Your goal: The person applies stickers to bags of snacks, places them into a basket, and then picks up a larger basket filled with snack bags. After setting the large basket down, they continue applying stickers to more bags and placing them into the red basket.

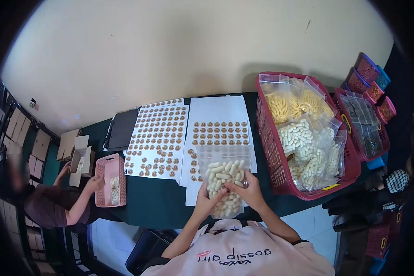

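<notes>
A clear zip bag (pixel 224 177) of white, capsule-shaped pieces is held upright between my two hands, close to my chest. My left hand (pixel 210 198) grips its left side, and my right hand (pixel 248 189) grips its right side. Both thumbs press near a small brown round sticker (pixel 226 189) on the bag's front. Behind the bag lies a white sheet of round brown stickers (pixel 220 115), partly hidden by it. Another sticker sheet (pixel 156 138) lies to the left, with gaps among its stickers.
A large red basket (pixel 273 156) holds bags of yellow and white pieces. Beside it stand a smaller basket (pixel 349 115) of dark packets and stacked tubs (pixel 367 69). At left, a co-worker (pixel 50 202) reaches to a pink basket (pixel 110 163) and an open carton (pixel 81 158). A black folder (pixel 123 130) lies nearby.
</notes>
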Demonstrator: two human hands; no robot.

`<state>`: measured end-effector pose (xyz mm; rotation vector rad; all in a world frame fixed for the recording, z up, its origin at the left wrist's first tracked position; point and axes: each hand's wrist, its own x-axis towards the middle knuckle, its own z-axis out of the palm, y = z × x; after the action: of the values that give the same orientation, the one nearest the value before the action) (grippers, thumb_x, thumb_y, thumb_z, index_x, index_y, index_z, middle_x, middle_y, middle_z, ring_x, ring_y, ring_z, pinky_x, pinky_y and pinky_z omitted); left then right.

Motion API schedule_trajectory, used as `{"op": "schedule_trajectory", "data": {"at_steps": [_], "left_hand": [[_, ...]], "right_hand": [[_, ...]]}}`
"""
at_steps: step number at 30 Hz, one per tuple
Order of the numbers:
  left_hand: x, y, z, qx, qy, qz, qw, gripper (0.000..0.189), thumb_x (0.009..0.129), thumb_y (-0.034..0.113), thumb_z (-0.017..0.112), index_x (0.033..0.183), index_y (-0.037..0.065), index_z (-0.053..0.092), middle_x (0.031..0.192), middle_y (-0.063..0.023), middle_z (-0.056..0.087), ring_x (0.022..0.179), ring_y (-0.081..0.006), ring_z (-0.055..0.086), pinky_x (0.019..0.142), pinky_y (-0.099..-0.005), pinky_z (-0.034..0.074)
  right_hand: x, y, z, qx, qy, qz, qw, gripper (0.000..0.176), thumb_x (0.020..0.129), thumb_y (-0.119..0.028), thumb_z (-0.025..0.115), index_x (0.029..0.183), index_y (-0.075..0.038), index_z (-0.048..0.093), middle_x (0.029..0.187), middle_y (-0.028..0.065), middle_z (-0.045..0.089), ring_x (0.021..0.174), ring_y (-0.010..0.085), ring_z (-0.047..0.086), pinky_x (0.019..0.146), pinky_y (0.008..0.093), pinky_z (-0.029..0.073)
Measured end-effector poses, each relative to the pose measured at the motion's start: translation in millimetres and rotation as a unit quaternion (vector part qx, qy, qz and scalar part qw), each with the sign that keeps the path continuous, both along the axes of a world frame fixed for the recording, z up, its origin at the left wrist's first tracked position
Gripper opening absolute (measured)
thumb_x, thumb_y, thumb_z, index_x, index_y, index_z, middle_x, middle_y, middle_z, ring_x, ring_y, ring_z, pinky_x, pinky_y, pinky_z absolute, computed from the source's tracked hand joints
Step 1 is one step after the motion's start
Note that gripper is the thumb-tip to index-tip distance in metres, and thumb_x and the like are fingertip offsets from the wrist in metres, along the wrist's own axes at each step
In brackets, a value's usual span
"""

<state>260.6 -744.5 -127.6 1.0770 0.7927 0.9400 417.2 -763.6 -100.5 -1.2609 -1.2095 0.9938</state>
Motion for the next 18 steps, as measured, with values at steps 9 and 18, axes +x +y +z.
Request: {"op": "schedule_trajectory", "data": {"at_steps": [9, 18], "left_hand": [[5, 3, 18, -0.068, -0.014, 0.039, 0.997, 0.047, 0.080, 0.015, 0.061, 0.119, 0.000, 0.039, 0.109, -0.0102, 0.053, 0.096, -0.0148, 0.053, 0.081, -0.0271, 0.044], [8, -1, 7, 0.009, 0.010, 0.009, 1.000, 0.054, 0.079, 0.015, 0.063, 0.123, 0.001, 0.035, 0.113, -0.0096, 0.051, 0.102, -0.0157, 0.051, 0.084, -0.0281, 0.043]], "right_hand": [[7, -3, 11, 0.020, 0.014, 0.080, 0.996, 0.053, 0.071, -0.010, 0.068, 0.114, 0.003, 0.040, 0.105, 0.0105, 0.052, 0.097, 0.0142, 0.051, 0.083, 0.0280, 0.043], [7, -8, 2, -0.021, 0.041, 0.043, 0.998, 0.059, 0.070, -0.012, 0.072, 0.116, 0.002, 0.038, 0.107, 0.0083, 0.048, 0.101, 0.0146, 0.049, 0.084, 0.0288, 0.043]]}}
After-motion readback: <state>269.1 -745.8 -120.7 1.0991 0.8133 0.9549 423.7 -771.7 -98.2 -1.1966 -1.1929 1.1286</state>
